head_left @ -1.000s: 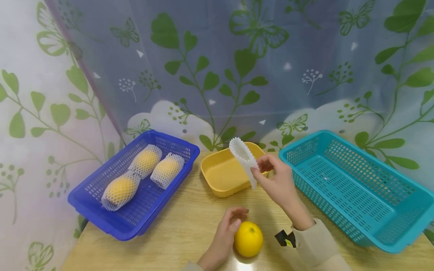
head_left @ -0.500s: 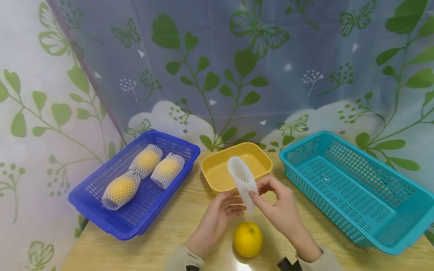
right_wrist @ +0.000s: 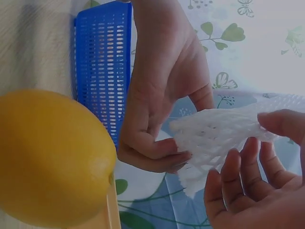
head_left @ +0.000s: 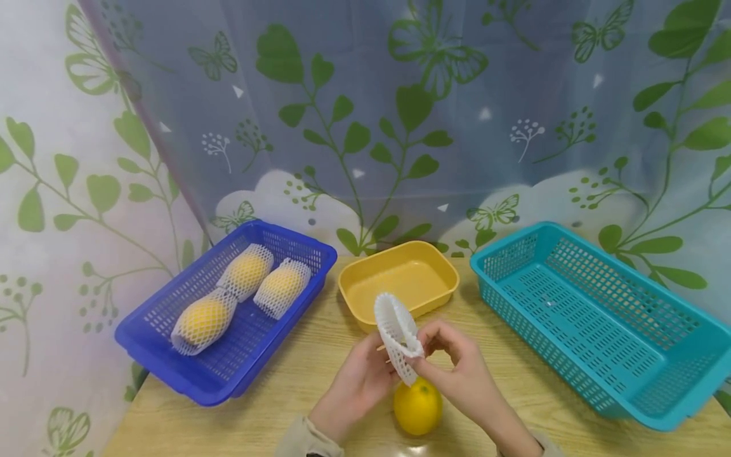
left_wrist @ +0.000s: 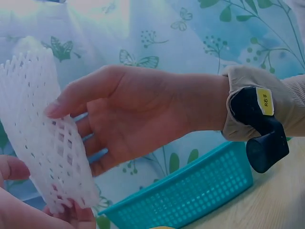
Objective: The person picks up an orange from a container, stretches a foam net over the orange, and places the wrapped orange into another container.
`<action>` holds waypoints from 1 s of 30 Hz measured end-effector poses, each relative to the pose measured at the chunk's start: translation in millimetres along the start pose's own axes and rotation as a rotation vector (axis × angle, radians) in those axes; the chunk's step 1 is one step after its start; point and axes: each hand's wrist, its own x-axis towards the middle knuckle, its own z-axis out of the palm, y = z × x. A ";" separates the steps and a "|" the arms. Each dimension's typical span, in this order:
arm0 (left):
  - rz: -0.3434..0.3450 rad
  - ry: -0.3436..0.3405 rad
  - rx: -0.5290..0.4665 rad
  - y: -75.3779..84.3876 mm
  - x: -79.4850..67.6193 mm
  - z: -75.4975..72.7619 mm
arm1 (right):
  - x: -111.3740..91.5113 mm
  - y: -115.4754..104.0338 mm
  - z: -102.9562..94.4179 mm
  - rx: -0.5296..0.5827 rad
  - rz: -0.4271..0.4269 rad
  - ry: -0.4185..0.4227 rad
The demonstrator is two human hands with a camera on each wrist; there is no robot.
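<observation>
A white foam net fruit sleeve (head_left: 394,330) hangs between my two hands, its mouth spread open toward the back. My right hand (head_left: 462,368) pinches its rim between thumb and fingers. From the other side, my left hand (head_left: 360,381) holds the lower end; in the right wrist view the left fingers (right_wrist: 164,155) curl at that end. Just below the sleeve, an orange (head_left: 418,409) rests on the table, partly overlapped by the sleeve's tip. The left wrist view shows the sleeve (left_wrist: 52,133) tilted, with the right thumb on it.
At left, a blue basket (head_left: 211,397) holds several yellow fruits (head_left: 245,273) in foam nets. A small yellow tray (head_left: 371,311) stands behind my hands. The teal basket (head_left: 577,317) is on the right. A printed curtain (head_left: 365,127) hangs behind the wooden table (head_left: 285,393).
The right hand has brought the sleeve down and toward me from over the yellow tray. My left hand has left the orange and come up to the sleeve's lower end.
</observation>
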 end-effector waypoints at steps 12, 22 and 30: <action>0.191 -0.097 0.082 -7.5 -2.1 7.4 | -5.4 11.5 -2.3 0.298 0.068 -0.156; 0.260 0.140 0.263 -9.7 -13.5 18.4 | -9.0 15.4 10.1 0.195 0.265 0.003; 0.285 0.188 0.330 -8.8 -16.2 18.6 | -5.3 11.5 10.1 0.197 0.448 0.000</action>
